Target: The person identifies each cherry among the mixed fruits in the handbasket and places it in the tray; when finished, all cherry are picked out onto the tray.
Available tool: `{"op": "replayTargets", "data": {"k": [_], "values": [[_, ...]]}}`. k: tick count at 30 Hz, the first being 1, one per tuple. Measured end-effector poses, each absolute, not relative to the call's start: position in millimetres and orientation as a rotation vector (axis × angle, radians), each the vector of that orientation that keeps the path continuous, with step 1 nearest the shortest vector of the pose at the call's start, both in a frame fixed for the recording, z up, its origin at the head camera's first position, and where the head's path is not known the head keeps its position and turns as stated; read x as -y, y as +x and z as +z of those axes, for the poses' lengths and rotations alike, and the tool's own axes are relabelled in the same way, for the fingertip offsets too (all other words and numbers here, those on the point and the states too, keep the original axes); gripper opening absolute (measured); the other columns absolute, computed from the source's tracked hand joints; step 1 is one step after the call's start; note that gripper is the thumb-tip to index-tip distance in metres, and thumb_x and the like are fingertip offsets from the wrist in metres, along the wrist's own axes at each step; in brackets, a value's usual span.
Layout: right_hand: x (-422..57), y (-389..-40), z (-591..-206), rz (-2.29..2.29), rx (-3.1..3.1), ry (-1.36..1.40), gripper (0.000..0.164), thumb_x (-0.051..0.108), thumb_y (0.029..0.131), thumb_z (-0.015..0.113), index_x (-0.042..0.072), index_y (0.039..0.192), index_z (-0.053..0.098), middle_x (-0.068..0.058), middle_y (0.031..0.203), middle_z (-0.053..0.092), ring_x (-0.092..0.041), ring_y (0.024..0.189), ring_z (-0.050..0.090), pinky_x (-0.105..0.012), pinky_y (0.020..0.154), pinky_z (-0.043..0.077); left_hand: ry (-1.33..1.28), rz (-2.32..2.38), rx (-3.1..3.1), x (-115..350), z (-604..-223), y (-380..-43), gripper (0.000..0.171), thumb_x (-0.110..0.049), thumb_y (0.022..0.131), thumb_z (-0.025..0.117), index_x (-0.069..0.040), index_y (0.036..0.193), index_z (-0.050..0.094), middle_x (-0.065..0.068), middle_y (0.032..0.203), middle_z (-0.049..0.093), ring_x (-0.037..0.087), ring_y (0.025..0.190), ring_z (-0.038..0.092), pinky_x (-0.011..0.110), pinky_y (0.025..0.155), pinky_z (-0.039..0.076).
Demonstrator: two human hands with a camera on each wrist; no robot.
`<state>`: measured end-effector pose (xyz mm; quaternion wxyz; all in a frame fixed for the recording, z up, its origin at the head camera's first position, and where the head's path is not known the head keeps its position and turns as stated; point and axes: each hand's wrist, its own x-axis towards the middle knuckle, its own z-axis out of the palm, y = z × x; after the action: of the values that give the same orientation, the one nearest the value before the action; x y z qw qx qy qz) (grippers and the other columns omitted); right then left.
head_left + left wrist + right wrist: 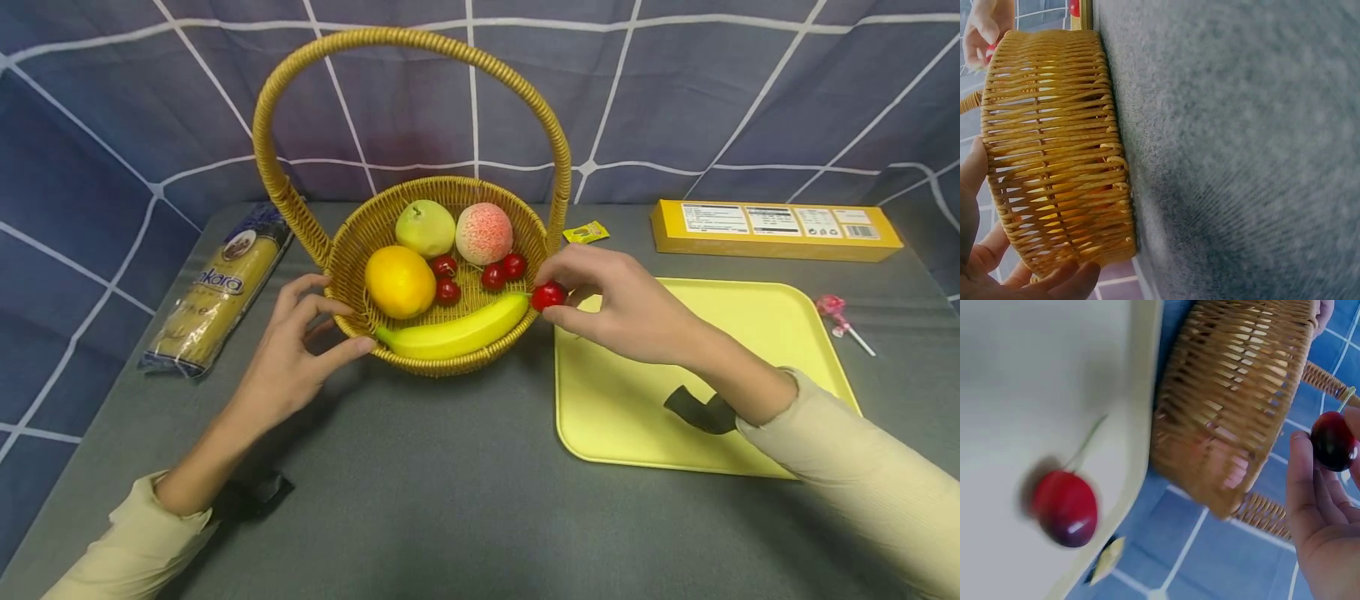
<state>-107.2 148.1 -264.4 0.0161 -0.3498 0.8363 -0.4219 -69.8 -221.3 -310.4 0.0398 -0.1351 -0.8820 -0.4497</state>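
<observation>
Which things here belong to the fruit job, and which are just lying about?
Likely the job:
cherry in the right hand
wicker basket held by the left hand
banana, orange, peach, green fruit and cherries inside it
yellow tray with another cherry

Just lying about, it seems:
pasta packet
yellow box
pink lollipop
small yellow packet

"kara" on pasta packet (219,290), illegible print (716,219) and barcode (861,231) on yellow box (776,242)

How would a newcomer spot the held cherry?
Find the wicker basket, then its right side in the head view. There the right hand pinches the cherry; it alone is held, while other cherries lie in the basket or on the tray.
</observation>
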Motion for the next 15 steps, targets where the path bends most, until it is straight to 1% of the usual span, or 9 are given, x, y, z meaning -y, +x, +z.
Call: {"op": "replayTargets", "data": {"k": [4, 10, 15], "values": [[-167.7, -101.8, -269.1, -1.295, -2.627, -1.008, 0.02, 0.002, 0.087, 0.073, 0.012, 0.104, 0.067, 0.006, 0.098, 0.067, -0.009, 0.083, 0.065, -0.024, 0.075, 0.056, -0.409, -1.37, 2.706, 221.8, -310.3, -69.1, 0.036, -0.004, 0.082, 0.08, 0.005, 0.11, 0.058, 0.016, 0.151, 0.027, 0.04, 0.136, 0.03, 0.062, 0.103, 0.043], [-201.8, -98.0, -276.6, -1.193, -2.706, -0.897, 0.019, 0.01, 0.088, 0.075, 0.015, 0.105, 0.068, 0.008, 0.094, 0.068, -0.011, 0.083, 0.063, -0.021, 0.072, 0.052, -0.417, -1.38, 2.699, 221.5, -310.2, -69.0, 0.036, -0.004, 0.082, 0.08, 0.005, 0.11, 0.059, 0.016, 0.151, 0.027, 0.04, 0.135, 0.03, 0.062, 0.103, 0.043], [-232.4, -101.3, -286.4, -1.038, -2.731, -0.773, 0.024, 0.01, 0.086, 0.077, 0.014, 0.108, 0.067, 0.005, 0.101, 0.067, -0.012, 0.088, 0.064, -0.023, 0.068, 0.053, -0.418, -1.376, 2.699, 221.4, -310.3, -69.1, 0.036, -0.004, 0.082, 0.08, 0.005, 0.11, 0.059, 0.016, 0.15, 0.027, 0.04, 0.135, 0.031, 0.061, 0.103, 0.043]]}}
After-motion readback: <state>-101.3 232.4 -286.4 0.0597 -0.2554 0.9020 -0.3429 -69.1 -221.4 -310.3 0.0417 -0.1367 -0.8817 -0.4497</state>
